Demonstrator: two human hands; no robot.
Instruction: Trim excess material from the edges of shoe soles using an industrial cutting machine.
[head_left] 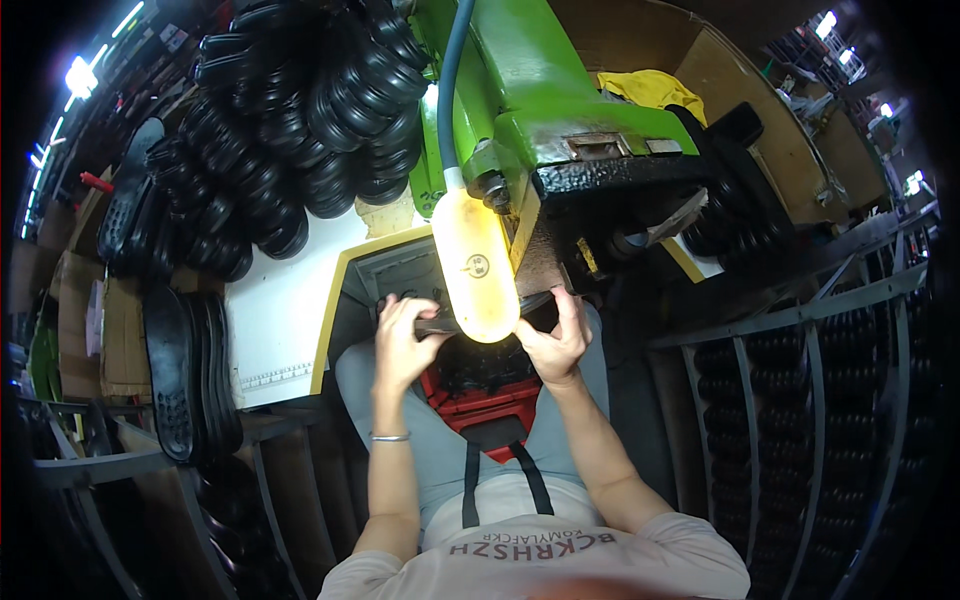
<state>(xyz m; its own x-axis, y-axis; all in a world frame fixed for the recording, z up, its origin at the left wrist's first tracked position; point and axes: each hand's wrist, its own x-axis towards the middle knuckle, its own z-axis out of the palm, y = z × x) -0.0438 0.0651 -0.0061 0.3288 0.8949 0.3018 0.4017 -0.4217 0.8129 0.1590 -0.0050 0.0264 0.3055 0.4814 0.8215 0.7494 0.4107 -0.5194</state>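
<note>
My left hand (pixel 402 340) pinches one end of a dark shoe sole (pixel 436 325), thumb below and fingers above. At its other end my right hand (pixel 557 338) grips it, with the index finger raised along the edge. A lit, pale yellow oblong lamp (pixel 478 265) hangs between my hands and hides most of the sole. Just beyond stands a green machine (pixel 545 75) with a black lower front; whether the sole touches its working part cannot be seen.
Black shoe soles (pixel 290 110) are heaped on the white tabletop (pixel 275 310) at left; several stand upright (pixel 180 375) by its edge. A red container (pixel 490 408) sits between my knees. Metal racks (pixel 800 310) of soles flank me. A cardboard box (pixel 740 90) holds yellow cloth (pixel 655 90).
</note>
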